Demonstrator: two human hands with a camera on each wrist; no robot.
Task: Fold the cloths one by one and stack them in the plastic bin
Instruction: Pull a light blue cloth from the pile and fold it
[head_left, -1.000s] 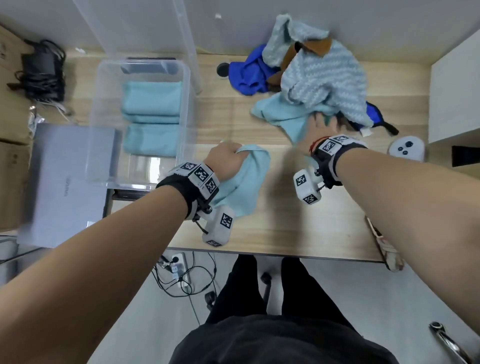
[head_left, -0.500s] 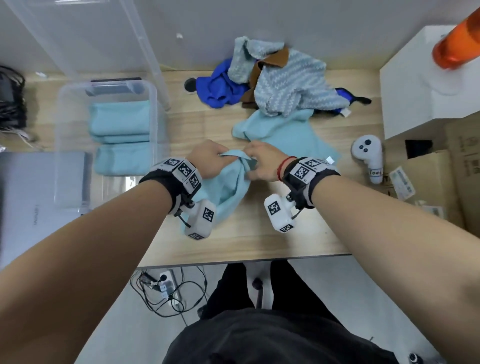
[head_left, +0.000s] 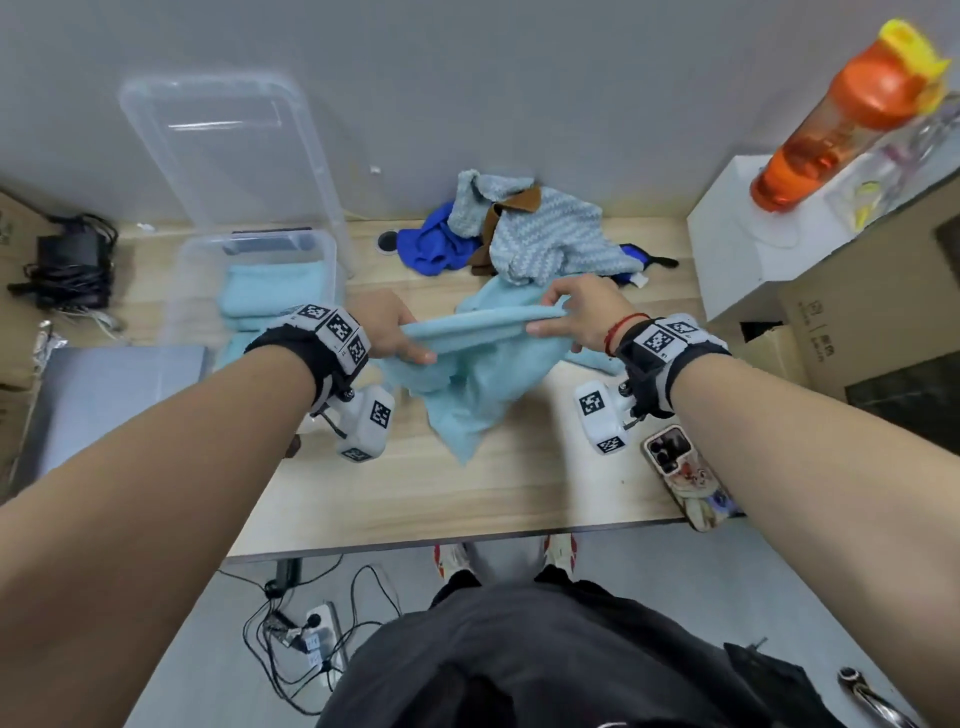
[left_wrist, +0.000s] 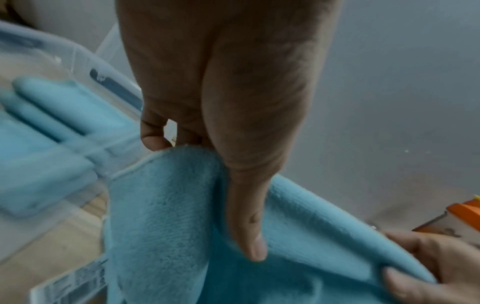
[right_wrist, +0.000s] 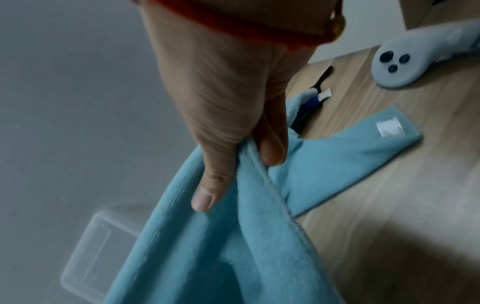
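Both hands, left hand (head_left: 387, 325) and right hand (head_left: 582, 306), pinch the top edge of a light blue fleece cloth (head_left: 467, 384), each grip closed on it above the pale wooden worktop (head_left: 415, 493). Only the right wrist view shows a grey round controller (right_wrist: 397, 61). The head view alone shows 2 folded cloths in the clear plastic bin (head_left: 332, 249) by the grey wall.

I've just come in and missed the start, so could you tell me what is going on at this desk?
A person is folding cloths into a bin. Both hands, left and right, pinch the top edge of a light blue cloth and hold it up over the desk, its lower part hanging. The clear bin already holds folded blue cloths. More cloths wait in a pile behind.
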